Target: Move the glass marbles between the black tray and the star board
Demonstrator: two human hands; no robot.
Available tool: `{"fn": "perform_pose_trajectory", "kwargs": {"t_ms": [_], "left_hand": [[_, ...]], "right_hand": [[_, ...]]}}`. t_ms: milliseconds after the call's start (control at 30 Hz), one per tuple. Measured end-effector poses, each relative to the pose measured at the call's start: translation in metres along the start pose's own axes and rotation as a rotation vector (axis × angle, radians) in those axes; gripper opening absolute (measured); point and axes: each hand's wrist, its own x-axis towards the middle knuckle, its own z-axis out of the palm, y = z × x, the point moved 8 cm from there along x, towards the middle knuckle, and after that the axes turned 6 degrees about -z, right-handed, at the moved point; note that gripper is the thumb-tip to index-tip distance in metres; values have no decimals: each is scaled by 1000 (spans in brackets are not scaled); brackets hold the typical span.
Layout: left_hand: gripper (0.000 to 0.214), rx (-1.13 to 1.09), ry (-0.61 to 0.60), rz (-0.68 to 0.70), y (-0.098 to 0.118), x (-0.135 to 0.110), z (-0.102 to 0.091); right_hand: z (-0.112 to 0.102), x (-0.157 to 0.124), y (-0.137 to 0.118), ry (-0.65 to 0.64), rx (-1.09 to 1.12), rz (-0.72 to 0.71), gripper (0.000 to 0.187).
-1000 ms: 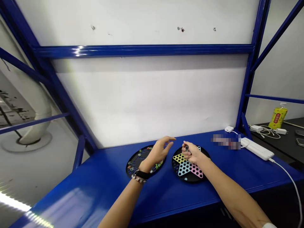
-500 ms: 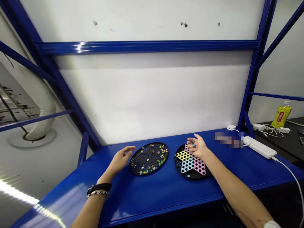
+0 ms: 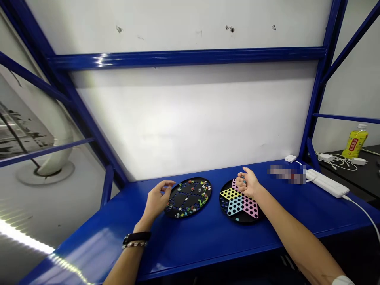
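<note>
My left hand (image 3: 157,200) rests at the left rim of the black round board (image 3: 189,196), fingers curled loosely with the tips close together; whether a marble sits between them I cannot tell. That board is one of two on the blue shelf (image 3: 202,241), both lying near its back edge, just beside each other but apart. It carries many small coloured marbles (image 3: 202,186) scattered around its holes, too small to count. My right hand (image 3: 248,185) hovers over the far side of the second board, the star board (image 3: 239,202), whose points I can see in yellow, light blue and pink; my fingers are bunched closed around a few small marbles, which show between the fingertips. On my left wrist sits one black band (image 3: 136,237) with one beaded bracelet beside it. Toward the shelf's right edge lies one white power strip (image 3: 326,183). On the dark table beyond stands one yellow bottle (image 3: 354,142) with a red label, its writing too small to read.
</note>
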Motion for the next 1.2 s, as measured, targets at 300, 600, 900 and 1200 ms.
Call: {"fn": "perform_pose_trajectory", "kwargs": {"t_ms": [300, 600, 900, 1200], "left_hand": [[32, 232, -629, 155, 30, -52, 56], [31, 188, -598, 219, 30, -64, 55], [44, -5, -348, 213, 79, -46, 35], [17, 163, -420, 621, 221, -55, 129]], "right_hand": [[1, 1, -2, -9, -7, -37, 40], [3, 0, 4, -19, 3, 3, 40], [9, -3, 15, -64, -124, 110, 38], [24, 0, 31, -174, -192, 112, 31]]}}
